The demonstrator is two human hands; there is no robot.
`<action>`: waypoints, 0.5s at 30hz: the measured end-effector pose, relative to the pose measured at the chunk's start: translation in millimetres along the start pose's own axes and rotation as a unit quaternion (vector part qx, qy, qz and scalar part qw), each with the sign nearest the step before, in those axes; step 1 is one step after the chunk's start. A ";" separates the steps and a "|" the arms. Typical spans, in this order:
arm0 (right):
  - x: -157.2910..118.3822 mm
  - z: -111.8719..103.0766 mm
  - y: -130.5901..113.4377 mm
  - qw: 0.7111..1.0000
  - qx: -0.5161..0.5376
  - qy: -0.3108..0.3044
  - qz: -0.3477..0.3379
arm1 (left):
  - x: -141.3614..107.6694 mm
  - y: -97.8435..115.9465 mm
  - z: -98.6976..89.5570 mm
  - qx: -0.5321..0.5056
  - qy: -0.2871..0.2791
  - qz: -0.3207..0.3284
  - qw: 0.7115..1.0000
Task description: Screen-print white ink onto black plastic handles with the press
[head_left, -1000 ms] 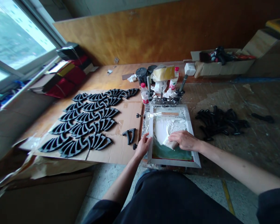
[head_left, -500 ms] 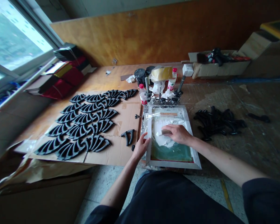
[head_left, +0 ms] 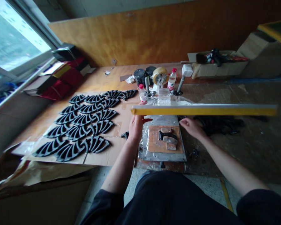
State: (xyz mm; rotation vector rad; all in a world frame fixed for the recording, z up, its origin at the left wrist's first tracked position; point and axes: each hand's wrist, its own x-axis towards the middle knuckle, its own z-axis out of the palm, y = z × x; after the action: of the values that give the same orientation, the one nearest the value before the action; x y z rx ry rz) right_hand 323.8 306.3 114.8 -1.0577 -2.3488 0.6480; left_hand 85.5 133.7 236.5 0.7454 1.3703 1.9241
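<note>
The screen-printing frame [head_left: 206, 110] is tilted up, seen nearly edge-on as a long yellow and grey bar. My left hand [head_left: 136, 128] grips its left end, thumb pointing right. Below the bar, my right hand [head_left: 192, 127] has its fingers curled together; what they hold, if anything, is hidden. Between my hands, a black curved handle [head_left: 170, 137] lies on a wooden jig [head_left: 152, 145] fixed to a metal base plate [head_left: 150, 156]. The frame's mesh cannot be seen from this angle.
Rows of black handles [head_left: 78, 131] cover the cardboard [head_left: 103, 157] at left. More black handles [head_left: 224, 126] are piled at right, partly behind the frame. Red-capped bottles [head_left: 172, 82], a tape roll [head_left: 160, 76] and dark tubs [head_left: 139, 76] stand behind the clamps.
The frame has gone from lying flat to raised, uncovering the jig and handle. My left hand has moved up with it; my right hand has left the white ink and moved right.
</note>
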 end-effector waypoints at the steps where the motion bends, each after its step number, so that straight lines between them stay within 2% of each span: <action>1: -11.9 18.1 -8.5 0.999 -0.023 -0.032 -0.024 | 1.8 -2.2 2.9 0.002 0.002 0.004 1.000; 3: -30.9 47.4 -29.1 0.991 -0.089 -0.086 -0.052 | -6.2 -15.0 6.0 0.013 0.019 -0.026 0.999; 4: -38.2 56.9 -40.1 0.986 -0.119 -0.103 -0.051 | -16.2 -25.4 6.5 0.024 0.018 -0.070 0.997; 6: -50.5 66.3 -63.0 0.983 -0.147 -0.110 -0.021 | -45.1 -51.6 6.8 0.057 -0.029 -0.215 0.975; 7: -56.0 67.7 -74.7 0.984 -0.144 -0.104 -0.013 | -61.4 -65.5 6.7 0.069 -0.078 -0.298 0.949; 8: -61.0 67.7 -86.0 0.986 -0.130 -0.098 -0.021 | -77.0 -78.5 6.1 0.064 -0.101 -0.352 0.928; 10: -67.4 64.9 -103.0 0.988 -0.083 -0.103 -0.080 | -99.7 -98.4 1.6 0.019 -0.083 -0.383 0.920; 12: -65.4 56.8 -102.5 0.982 -0.029 -0.128 -0.132 | -105.2 -107.3 -12.0 -0.005 -0.033 -0.372 0.928; 13: -60.8 50.2 -92.8 0.982 -0.020 -0.134 -0.128 | -101.3 -108.1 -23.7 0.007 -0.016 -0.360 0.933; 15: -46.7 32.5 -53.8 0.990 -0.054 -0.119 -0.051 | -84.6 -104.9 -56.9 0.080 0.013 -0.326 0.942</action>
State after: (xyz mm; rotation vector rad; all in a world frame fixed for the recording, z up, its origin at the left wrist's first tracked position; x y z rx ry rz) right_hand 302.1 231.1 110.9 -0.9411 -2.6506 0.6450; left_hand 114.3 60.0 113.4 0.2732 1.5555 1.3130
